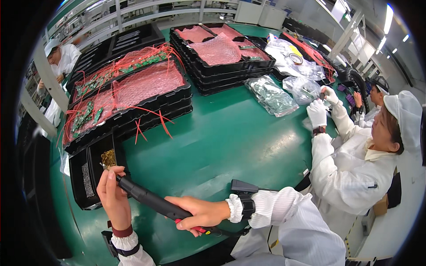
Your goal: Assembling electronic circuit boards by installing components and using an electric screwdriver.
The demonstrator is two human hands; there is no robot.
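The right hand (197, 213) is wrapped around a thick black power screwdriver (148, 198), a matte, rounded cylinder that narrows toward its front end. Red and yellow pieces show at its rear, where a dark cable trails off. The tool is held aslant above the near left part of the bench (213, 155), its front end up against the left hand (114, 195). That hand is raised, its fingers bent together around the tool's tip; whether they grip the tip or a small part cannot be told.

Just beyond the left hand sits a black plastic bin (91, 203) with straight-walled compartments, one holding a loose heap of shiny brass-coloured pieces (108, 158), another small grey metallic ones (87, 181).

Behind it, stacked black trays (179, 96) are lined with dimpled pink bubble wrap (148, 83), strewn with thin, springy red wires (165, 126) and flat green circuit boards (88, 116). A second tray stack (208, 82) stands farther back, near a crinkled clear bag (271, 95). The bench top is smooth, glossy green. At the right, a co-worker in white ribbed cloth works with gloved hands (316, 113).
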